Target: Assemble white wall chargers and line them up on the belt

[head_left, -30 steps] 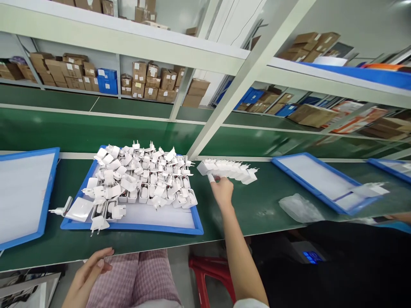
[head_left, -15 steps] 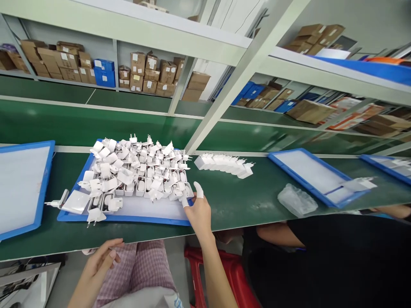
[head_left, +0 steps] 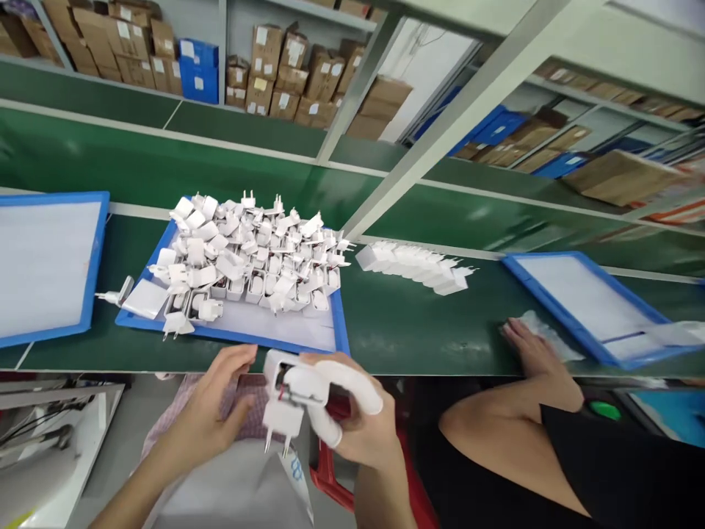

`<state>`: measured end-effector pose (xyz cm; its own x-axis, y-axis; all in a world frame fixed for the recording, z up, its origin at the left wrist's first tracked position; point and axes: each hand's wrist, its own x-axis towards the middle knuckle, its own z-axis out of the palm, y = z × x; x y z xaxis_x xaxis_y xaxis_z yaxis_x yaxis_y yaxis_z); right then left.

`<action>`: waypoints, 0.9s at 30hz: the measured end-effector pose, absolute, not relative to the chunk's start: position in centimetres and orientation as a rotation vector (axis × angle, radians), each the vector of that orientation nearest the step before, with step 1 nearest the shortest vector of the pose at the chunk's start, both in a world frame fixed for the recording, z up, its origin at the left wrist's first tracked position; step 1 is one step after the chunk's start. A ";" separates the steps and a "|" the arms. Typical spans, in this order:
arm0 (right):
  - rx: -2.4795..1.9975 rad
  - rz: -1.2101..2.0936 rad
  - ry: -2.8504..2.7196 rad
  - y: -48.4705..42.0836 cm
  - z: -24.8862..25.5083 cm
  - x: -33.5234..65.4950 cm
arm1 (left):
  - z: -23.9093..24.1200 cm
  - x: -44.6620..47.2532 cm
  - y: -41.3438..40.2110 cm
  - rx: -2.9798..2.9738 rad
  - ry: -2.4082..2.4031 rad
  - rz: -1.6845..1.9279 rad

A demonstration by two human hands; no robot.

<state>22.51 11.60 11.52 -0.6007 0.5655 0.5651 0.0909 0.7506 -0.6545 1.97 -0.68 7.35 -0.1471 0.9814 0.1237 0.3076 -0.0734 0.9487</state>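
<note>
Green bench, carton shelves behind | blue tray heaped with plugs | right hand clamps white adapter | left hand open

Our right hand hides part of the white charger, and we cannot read the cardboard boxes' labels.

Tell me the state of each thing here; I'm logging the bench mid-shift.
right hand: closed around white charger, prongs down.
left hand: open, beside the charger.
blue tray: heaped with loose chargers.
row of chargers: lined up on belt.
co-worker's hand: flat on plastic bag.
</note>
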 end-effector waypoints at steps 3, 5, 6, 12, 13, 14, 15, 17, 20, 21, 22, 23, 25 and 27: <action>-0.307 1.030 -2.147 10.0 11.8 20.5 | 9.5 1.4 -0.4 1.504 1.332 1.163; -0.314 1.109 -2.109 9.2 11.4 19.6 | 10.3 1.3 -0.7 1.458 1.324 1.159; -0.334 1.135 -2.093 8.8 11.2 19.3 | 10.4 1.3 -1.0 1.431 1.340 1.165; -0.513 1.067 -2.143 6.0 11.1 19.3 | 9.5 1.9 -2.0 1.476 1.313 1.393; -0.539 1.034 -2.164 5.6 11.2 19.4 | 9.4 2.0 -2.1 1.511 1.307 1.436; -0.558 1.012 -2.185 5.3 11.3 19.4 | 9.2 2.0 -2.1 1.544 1.308 1.463; -0.564 1.002 -2.201 5.1 11.4 19.4 | 9.1 2.1 -2.1 1.572 1.312 1.483; -0.533 1.011 -2.220 4.9 11.4 19.4 | 8.9 2.3 -2.1 1.606 1.331 1.508; -0.506 0.997 -2.166 4.6 10.9 19.3 | 8.7 2.7 -2.2 1.610 1.431 1.557; -0.531 0.958 -2.103 4.4 10.7 19.2 | 8.7 2.9 -2.2 1.610 1.480 1.594; -0.566 0.909 -2.030 4.2 10.6 19.2 | 8.7 3.2 -2.1 1.617 1.533 1.638; -0.600 0.862 -1.963 3.9 10.5 19.1 | 8.8 3.4 -2.0 1.631 1.587 1.694; -0.637 0.802 -1.917 3.3 10.4 18.9 | 9.0 3.7 -1.6 1.661 1.695 1.808; -0.648 0.796 -1.966 2.8 10.6 18.6 | 9.2 3.9 -1.3 1.663 1.810 1.886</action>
<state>18.60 2.79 10.62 -0.4662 0.7014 0.5392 0.1290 0.6569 -0.7429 3.91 -1.29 9.19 -0.4229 0.6533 0.6280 0.6008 -0.3166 0.7340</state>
